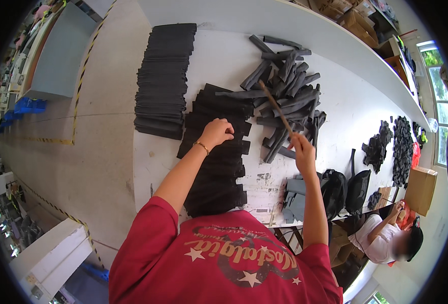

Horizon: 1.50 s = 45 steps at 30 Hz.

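Black overlapping fabric-like pieces (213, 169) form a long layered row on the white table in front of me. My left hand (217, 133) rests over the middle of that row with its fingers curled in; whatever may be between them is hidden. In my right hand (303, 151) is a thin brown stick (277, 108), held by one end and slanting away to the far left. Its far end lies above a loose heap of dark grey rolled strips (292, 86). One grey strip (240, 94) reaches from the heap onto the far part of the row.
A second neat row of dark grey pieces (164, 76) lies at the far left of the table. To the right are flat grey pieces (296, 196), black bags (334, 190) and small black piles (402, 147). Another person (386, 233) sits beyond, near a cardboard box (420, 190).
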Tool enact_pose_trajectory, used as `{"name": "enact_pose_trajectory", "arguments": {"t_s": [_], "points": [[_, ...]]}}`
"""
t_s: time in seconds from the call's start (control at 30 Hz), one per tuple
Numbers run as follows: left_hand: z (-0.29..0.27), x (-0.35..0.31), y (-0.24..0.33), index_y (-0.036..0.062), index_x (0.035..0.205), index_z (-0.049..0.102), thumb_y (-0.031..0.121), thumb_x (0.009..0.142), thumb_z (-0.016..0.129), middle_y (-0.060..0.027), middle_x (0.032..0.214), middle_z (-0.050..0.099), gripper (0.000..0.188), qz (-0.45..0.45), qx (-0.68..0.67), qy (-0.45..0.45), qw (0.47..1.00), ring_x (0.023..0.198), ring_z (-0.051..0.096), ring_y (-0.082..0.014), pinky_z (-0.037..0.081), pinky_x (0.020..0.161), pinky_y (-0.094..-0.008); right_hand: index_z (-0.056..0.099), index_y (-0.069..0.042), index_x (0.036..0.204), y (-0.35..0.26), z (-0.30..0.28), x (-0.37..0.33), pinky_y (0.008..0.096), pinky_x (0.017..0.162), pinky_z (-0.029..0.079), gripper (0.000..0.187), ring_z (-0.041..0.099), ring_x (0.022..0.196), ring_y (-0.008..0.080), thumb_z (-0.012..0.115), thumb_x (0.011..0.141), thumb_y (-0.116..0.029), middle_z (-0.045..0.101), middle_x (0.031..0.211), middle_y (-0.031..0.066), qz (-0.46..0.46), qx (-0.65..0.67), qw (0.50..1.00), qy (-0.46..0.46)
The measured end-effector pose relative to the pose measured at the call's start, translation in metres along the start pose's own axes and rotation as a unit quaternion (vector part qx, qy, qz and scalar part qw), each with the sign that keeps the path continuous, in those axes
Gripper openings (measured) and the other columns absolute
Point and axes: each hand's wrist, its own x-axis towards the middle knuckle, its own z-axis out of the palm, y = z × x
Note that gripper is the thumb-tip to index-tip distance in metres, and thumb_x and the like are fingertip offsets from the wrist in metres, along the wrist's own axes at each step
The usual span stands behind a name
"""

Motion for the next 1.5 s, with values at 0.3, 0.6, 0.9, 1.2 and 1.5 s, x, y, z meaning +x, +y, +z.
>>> {"name": "enact_pose_trajectory", "arguments": {"t_s": [0.3,0.6,0.9,1.2,1.5], "points": [[-0.028,-0.014,0.012,0.0125,0.082,0.071,0.016,0.076,0.069,-0.0017,0.083,0.057,0.007,0.054,-0.079,0.095,0.991,0.087,0.051,-0.0233,0.044,0.082,-0.0326,0.064,0.001,0.099,0.008,-0.037,-0.052,0.0277,0.056,0.043,0.019,0.054,0.056,0.0134,0.055,0.091,-0.014,0.059,0.062,0.0077,0.070,-0.037,0.982,-0.173],[-0.027,-0.029,0.057,0.0166,0.084,0.071,0.019,0.075,0.069,0.0011,0.088,0.057,0.010,0.152,-0.057,0.110,0.981,0.096,0.049,-0.0218,0.041,0.086,-0.0322,0.062,-0.003,0.108,-0.019,0.001,-0.042,0.0304,0.057,0.045,0.022,0.056,0.057,0.0180,0.055,0.092,-0.017,0.059,0.064,0.0106,0.012,-0.049,0.974,-0.222],[-0.028,-0.078,0.088,0.0036,0.107,0.059,0.021,0.082,0.072,-0.0096,0.103,0.056,0.033,-0.109,-0.697,0.302,0.641,0.095,0.056,-0.0253,0.049,0.088,-0.0411,0.057,-0.001,0.115,-0.008,0.094,-0.090,0.0233,0.054,0.038,0.027,0.046,0.059,0.0071,0.046,0.091,-0.004,0.051,0.064,0.0001,0.058,0.207,0.957,-0.194],[-0.006,-0.075,0.092,0.0043,0.090,0.062,0.026,0.084,0.070,-0.0053,0.073,0.061,0.024,-0.162,-0.838,0.253,0.456,0.063,0.058,-0.0159,0.051,0.062,-0.0322,0.057,0.000,0.112,-0.040,0.138,-0.126,0.0312,0.057,0.046,0.023,0.055,0.059,0.0172,0.046,0.093,-0.006,0.056,0.066,0.0123,-0.003,0.065,0.998,-0.003],[-0.020,-0.060,0.069,0.0025,0.081,0.062,0.022,0.083,0.072,-0.0047,0.067,0.060,0.022,-0.244,-0.741,0.204,0.591,0.052,0.054,-0.0126,0.042,0.047,-0.0245,0.060,0.001,0.105,-0.031,0.094,-0.183,0.0284,0.048,0.038,0.020,0.044,0.050,0.0115,0.047,0.096,-0.012,0.047,0.056,0.0044,0.079,0.087,0.980,-0.162]]}}
